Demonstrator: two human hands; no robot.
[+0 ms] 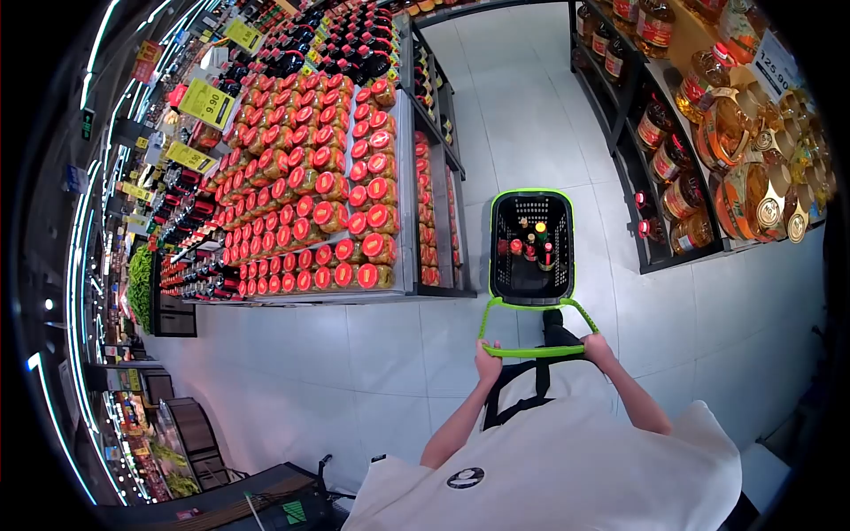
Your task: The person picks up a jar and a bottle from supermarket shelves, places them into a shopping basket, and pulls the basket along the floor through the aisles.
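Note:
My left hand (488, 363) is closed round the left end of a bright green handle (536, 352). At the handle's right end, my right hand (598, 350) grips it in the same way. The handle joins a black shopping basket (501, 283) with a green rim, which is in front of me over the tiled floor. Several small bottles with red, yellow and green parts lie or stand inside the basket; their labels are too small to read.
Red-lidded jars (301, 212) fill a display at the left, with a price sign (207, 103) above. At the right, a black shelf (651, 257) holds large oil bottles (682, 195). Pale floor tiles (390, 354) run between them.

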